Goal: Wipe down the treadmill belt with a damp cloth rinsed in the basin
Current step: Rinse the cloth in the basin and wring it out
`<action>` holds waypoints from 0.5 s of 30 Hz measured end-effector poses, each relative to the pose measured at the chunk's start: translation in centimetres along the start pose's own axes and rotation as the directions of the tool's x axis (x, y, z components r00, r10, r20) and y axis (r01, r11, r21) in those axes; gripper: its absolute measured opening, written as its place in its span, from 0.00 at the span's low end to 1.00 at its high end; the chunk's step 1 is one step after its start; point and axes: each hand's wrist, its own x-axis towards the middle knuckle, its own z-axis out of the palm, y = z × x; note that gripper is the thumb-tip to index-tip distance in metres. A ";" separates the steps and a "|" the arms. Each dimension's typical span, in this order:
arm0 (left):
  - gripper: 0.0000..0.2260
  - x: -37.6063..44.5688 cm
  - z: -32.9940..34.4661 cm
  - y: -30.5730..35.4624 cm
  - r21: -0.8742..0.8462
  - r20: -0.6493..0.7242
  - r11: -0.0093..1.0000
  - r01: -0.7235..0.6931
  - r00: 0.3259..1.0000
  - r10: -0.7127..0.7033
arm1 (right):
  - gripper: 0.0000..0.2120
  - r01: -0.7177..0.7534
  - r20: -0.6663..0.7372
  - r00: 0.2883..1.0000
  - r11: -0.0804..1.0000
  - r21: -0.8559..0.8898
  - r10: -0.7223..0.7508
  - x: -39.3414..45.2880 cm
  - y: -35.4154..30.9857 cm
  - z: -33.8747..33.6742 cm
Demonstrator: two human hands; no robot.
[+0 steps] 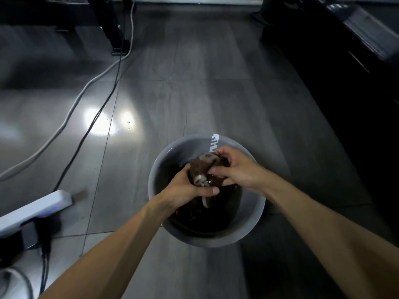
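A grey round basin [159, 169] stands on the floor in front of me, with dark water in it. Over its middle I hold a wet brown cloth [201, 167] with pale edges, bunched into a wad. My left hand [185, 189] grips the cloth's lower end, thumb across the front. My right hand [235, 167] grips its upper end from the right. A pale strip of the cloth hangs down from my left hand toward the water. A dark machine [349, 67], possibly the treadmill, lies along the right side.
A white power strip [32, 209] with black plugs lies at the lower left. A white cable [71, 108] and a black cable [95, 124] run across the glossy grey floor toward a black stand [112, 24] at the back left.
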 end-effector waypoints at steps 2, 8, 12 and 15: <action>0.30 0.1 0.3 0.2 -0.115 0.037 0.993 -0.023 0.999 0.027 | 0.19 -0.030 0.042 0.999 0.979 0.202 0.021 -0.2 -0.9 0.4; 0.24 0.9 -0.8 1.4 -0.134 0.007 0.991 0.011 1.000 -0.010 | 0.47 0.263 0.193 0.938 0.229 -0.937 -0.288 -1.4 -1.7 -0.6; 0.19 0.9 -0.7 3.7 0.233 0.221 0.972 -0.040 0.975 -0.012 | 0.51 0.302 0.320 0.870 -0.108 -0.947 -0.375 -0.6 -0.5 -0.1; 0.11 1.0 0.4 4.7 0.486 0.219 0.865 -0.125 0.975 0.018 | 0.35 0.333 0.327 0.867 -0.051 -0.941 -0.375 0.4 -0.7 -0.2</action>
